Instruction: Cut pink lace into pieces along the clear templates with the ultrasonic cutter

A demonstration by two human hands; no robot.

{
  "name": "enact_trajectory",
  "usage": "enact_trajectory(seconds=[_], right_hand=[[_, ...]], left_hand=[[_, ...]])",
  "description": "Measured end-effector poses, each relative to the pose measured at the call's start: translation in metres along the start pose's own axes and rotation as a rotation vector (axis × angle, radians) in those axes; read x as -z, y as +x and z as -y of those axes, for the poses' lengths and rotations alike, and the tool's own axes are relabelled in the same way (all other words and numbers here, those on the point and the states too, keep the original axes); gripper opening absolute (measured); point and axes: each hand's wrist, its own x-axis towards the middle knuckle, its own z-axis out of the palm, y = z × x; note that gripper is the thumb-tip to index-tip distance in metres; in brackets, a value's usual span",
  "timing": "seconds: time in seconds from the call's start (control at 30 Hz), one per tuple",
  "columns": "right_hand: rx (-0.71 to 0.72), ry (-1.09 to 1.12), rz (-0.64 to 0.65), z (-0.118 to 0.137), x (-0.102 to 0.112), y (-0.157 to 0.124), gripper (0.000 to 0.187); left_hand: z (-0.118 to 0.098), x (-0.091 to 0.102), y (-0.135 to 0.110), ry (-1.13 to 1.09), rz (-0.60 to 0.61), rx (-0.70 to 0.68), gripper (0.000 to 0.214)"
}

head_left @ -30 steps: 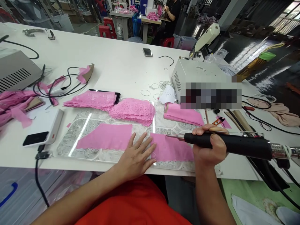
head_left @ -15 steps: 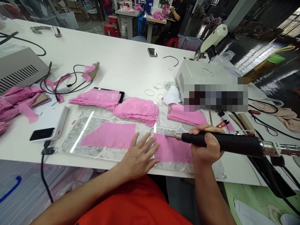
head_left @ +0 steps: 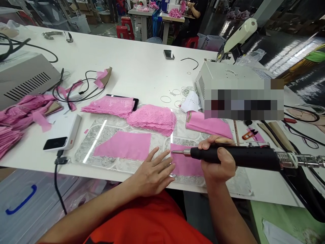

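My right hand [head_left: 219,157] is wrapped round a black handheld tool [head_left: 243,156] with a slim metal tip. The tip points left, at the left edge of a flat pink fabric piece [head_left: 188,165]; whether it touches the cloth I cannot tell. My left hand [head_left: 154,173] lies with fingers spread beside that edge, on a clear patterned sheet [head_left: 118,166], holding nothing. Left of it is a second pink fabric piece [head_left: 124,145] with a slanted end. Behind my hands sit a stack of pink lace pieces [head_left: 152,118] and a folded pink stack [head_left: 209,125].
A grey machine box [head_left: 228,76] stands at the right, another [head_left: 25,76] at the left. Another pink stack [head_left: 109,105] overlaps a dark phone. A white power bank [head_left: 62,132], orange snips [head_left: 249,134], rubber bands [head_left: 189,90] and cables lie about. A person [head_left: 195,17] sits beyond the table.
The tool's tip has moved left across the pink fabric to its left edge, nearer my left fingers. My left hand stays spread but sits slightly lower. The whole view has shifted a little.
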Motion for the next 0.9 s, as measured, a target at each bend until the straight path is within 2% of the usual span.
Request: enact_trajectory(seconds=[0.43,0.7,0.9], right_hand=[[0.007,-0.009,0.051,0.001,0.0,0.0,0.007],[-0.023,0.004,0.017,0.015,0.007,-0.007,0.013],[-0.024,0.02,0.045,0.017,0.009,-0.015,0.013]], left_hand=[[0.0,0.001,0.0,-0.024,-0.002,0.01,0.029],[0.002,0.007,0.0,-0.085,0.005,-0.097,0.02],[0.002,0.007,-0.001,-0.086,0.022,-0.101,0.024]])
